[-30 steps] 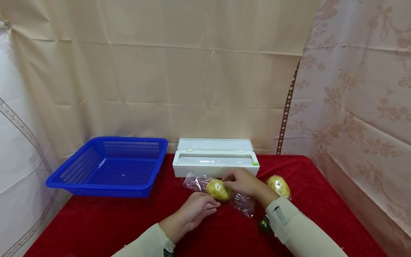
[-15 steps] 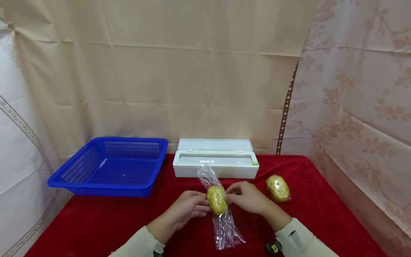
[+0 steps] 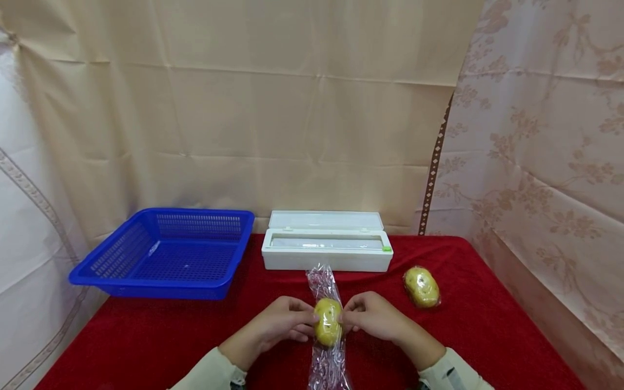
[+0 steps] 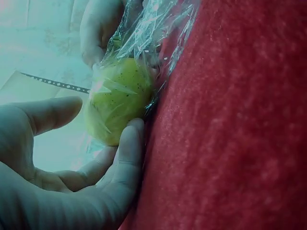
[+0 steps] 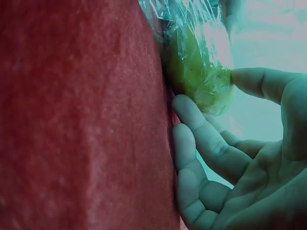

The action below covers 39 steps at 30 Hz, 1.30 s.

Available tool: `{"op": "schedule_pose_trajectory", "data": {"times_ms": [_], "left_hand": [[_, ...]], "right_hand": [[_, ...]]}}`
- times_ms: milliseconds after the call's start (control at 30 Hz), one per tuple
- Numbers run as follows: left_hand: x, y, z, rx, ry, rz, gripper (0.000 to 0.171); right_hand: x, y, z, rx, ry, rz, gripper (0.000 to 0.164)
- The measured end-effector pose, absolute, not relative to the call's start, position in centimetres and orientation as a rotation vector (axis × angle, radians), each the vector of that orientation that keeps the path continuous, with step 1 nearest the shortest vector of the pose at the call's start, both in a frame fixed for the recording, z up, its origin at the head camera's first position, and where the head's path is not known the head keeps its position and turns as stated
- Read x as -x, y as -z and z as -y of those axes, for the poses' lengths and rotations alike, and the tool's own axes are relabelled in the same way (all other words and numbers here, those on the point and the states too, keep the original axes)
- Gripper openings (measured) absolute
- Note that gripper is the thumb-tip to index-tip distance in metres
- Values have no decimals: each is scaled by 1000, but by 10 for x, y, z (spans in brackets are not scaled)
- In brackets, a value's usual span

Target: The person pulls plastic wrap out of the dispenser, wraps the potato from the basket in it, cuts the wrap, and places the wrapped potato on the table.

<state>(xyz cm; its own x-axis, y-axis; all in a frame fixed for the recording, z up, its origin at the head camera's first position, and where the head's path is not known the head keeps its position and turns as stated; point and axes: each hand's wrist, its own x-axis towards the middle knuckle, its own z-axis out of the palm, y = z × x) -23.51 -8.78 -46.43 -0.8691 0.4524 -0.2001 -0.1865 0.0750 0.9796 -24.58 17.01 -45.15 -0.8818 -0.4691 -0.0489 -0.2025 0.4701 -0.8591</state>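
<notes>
A yellow potato [image 3: 328,323] lies in front of me, wrapped in a strip of clear cling film [image 3: 322,281]. The film's loose ends stretch away from me and toward me. On the potato's left side is my left hand [image 3: 285,322], its fingertips [image 4: 130,139] against the lower side and its thumb close to the top. My right hand [image 3: 374,318] holds the opposite side, thumb [image 5: 247,80] on the film and fingers curled at the lower edge. A second wrapped potato [image 3: 422,287] rests on the red cloth to the right.
Behind the potato stands a white cling film dispenser [image 3: 326,262], its lid raised and a green slider at the right end. To the left is a blue plastic basket [image 3: 161,284]. Red cloth [image 3: 195,336] covers the table, with beige curtains [image 3: 292,135] behind.
The potato and its film have turned from lying crosswise to pointing toward me, and have come nearer. Both hands have moved to its two sides.
</notes>
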Motion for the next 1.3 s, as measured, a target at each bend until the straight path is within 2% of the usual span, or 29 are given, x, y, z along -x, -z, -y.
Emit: {"op": "schedule_pose_trajectory", "data": {"times_ms": [200, 467, 600, 733, 800, 1033, 1300], "left_hand": [[234, 467, 88, -259, -1822, -1966, 33], [232, 472, 82, -275, -1834, -2137, 38], [233, 469, 81, -435, -1765, -2366, 30], [235, 465, 84, -638, -1646, -2533, 12], [235, 462, 85, -719, -1571, -2597, 11], [237, 455, 95, -1040, -1317, -2667, 24], [235, 446, 102, -1262, -906, -2715, 51]], "right_hand": [[244, 459, -170, 538, 1461, -2390, 26], [242, 459, -170, 490, 1518, -2428, 27], [243, 461, -170, 618, 1589, -2434, 30], [242, 463, -168, 816, 1596, -2440, 18], [241, 462, -166, 871, 1570, -2472, 13], [238, 454, -167, 957, 1373, -2644, 13], [236, 445, -176, 1129, 1139, -2581, 47]]}}
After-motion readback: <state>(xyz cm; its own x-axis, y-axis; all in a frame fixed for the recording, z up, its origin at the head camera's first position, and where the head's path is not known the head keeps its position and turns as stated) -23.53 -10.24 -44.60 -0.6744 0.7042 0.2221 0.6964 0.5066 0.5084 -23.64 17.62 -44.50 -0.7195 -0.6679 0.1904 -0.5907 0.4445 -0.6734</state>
